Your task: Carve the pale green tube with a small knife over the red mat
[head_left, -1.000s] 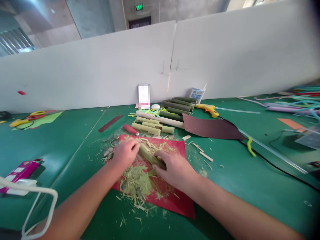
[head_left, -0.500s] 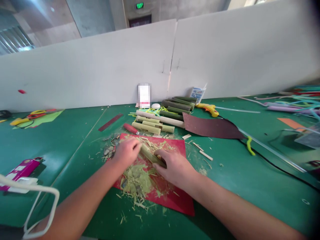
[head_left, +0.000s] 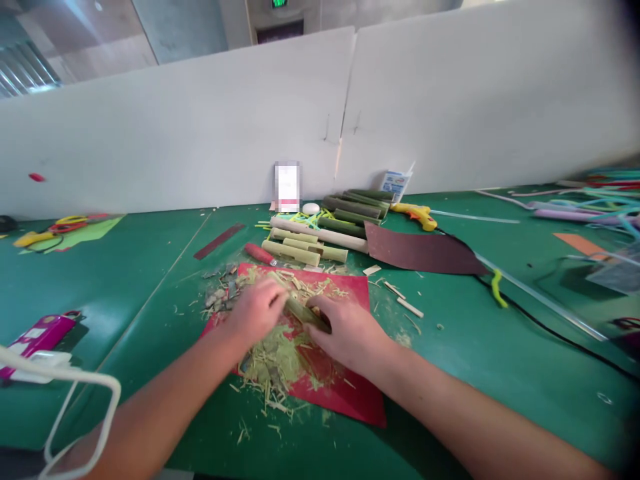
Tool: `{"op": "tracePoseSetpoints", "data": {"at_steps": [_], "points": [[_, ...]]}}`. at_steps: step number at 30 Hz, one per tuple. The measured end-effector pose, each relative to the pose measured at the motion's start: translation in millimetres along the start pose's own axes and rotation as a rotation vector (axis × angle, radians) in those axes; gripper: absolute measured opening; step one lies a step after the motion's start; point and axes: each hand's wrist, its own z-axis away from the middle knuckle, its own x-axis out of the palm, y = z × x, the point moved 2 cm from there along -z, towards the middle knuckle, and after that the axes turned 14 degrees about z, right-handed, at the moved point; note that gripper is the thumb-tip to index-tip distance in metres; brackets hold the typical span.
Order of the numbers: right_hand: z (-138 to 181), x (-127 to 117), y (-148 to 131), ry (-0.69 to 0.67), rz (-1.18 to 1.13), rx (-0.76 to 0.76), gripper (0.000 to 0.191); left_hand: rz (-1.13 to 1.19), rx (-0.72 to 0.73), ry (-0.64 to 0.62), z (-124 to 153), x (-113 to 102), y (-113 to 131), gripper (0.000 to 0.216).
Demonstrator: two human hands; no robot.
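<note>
head view: the green bamboo tube (head_left: 303,312) is btwn the 2 hands, over the red sheet (head_left: 357,400), w/ lots of dust & scraps (head_left: 277,357) by it. can't tell if it rests on the sheet or is just above.

my guess is this is rubbing or scraping, but not sure, b/c whatever is under the l hand (head_left: 257,310) is hidden. to do it well, the r hand (head_left: 353,331) prob needs to hold tight so the tube can't roll. the l hand should go w/ light, even strokes, & the tube should get a small turn now & then, so no side gets too thin. fingers best stay off sharp edges, b/c cut bamboo can poke.

pose: r arm comes in from the low r side. thumb is on the near side, fingers on the far side, w/ a snug pinch round the near end of the tube. l arm comes in from the low l side, back of hand up, fingers curled at the tube's far end. it's a bit blurry, so no way to say if it grips the tube or some small thing.
</note>
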Motion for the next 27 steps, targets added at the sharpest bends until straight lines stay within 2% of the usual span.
{"op": "tracePoseSetpoints", "data": {"at_steps": [2, 5, 9, 12, 16, 19, 23, 27], "points": [[0.1, -0.1, 0.0, -0.006, 0.001, -0.001, 0.019, 0.007, -0.002, -0.019, 0.2, 0.3, 0.8, 0.016], [0.4, -0.6, 0.0, 0.005, -0.003, 0.008, 0.022, -0.026, -0.019, 0.06, 0.0, -2.4, -0.9, 0.018], [0.5, -0.5, -0.4, -0.005, -0.002, -0.003, 0.017, 0.013, -0.002, -0.023, 1.3, -1.7, -1.4, 0.016], [0.4, -1.0, -0.5, 0.0, -0.007, 0.004, 0.022, -0.042, -0.032, 0.041, 3.0, -2.2, 0.7, 0.017], [0.2, -1.5, -0.8, -0.018, -0.009, 0.001, 0.018, 0.02, -0.013, -0.071, 4.3, 2.3, 6.5, 0.016], [0.1, -2.0, -1.1, -0.015, -0.016, 0.007, 0.022, -0.054, -0.051, 0.03, 3.2, -0.3, 5.3, 0.018], [0.3, -2.1, -1.5, -0.027, 0.006, 0.005, 0.015, 0.005, -0.012, -0.05, 2.2, -0.7, 3.4, 0.017], [0.6, -2.2, -1.0, -0.006, -0.006, 0.001, 0.022, -0.03, -0.049, 0.035, 2.1, -3.7, -0.5, 0.018]]}}
